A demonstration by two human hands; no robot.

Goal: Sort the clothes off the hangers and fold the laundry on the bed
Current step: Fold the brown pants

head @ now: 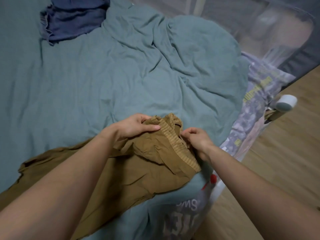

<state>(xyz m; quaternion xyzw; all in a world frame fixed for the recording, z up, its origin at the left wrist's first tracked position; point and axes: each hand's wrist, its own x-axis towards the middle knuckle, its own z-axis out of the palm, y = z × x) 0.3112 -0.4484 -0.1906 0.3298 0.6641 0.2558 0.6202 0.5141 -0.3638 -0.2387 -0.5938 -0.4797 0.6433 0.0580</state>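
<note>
Two hands pinch the stretchy waistband of the brown pants [131, 163], left hand [133, 127] and right hand [195, 141] each closed in a grip on it. These pants lie bunched on the bed [86, 80], not folded yet. Far beyond the pants, a blue garment [74, 19] waits in a heap, so most folding looks left.

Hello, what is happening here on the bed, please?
A person is handling mustard-brown fabric trousers on a bed with a rumpled teal sheet. The left hand and the right hand each have a grip on the ribbed waistband. The legs trail toward the person, unfolded. A crumpled dark blue garment lies at the far side.
</note>
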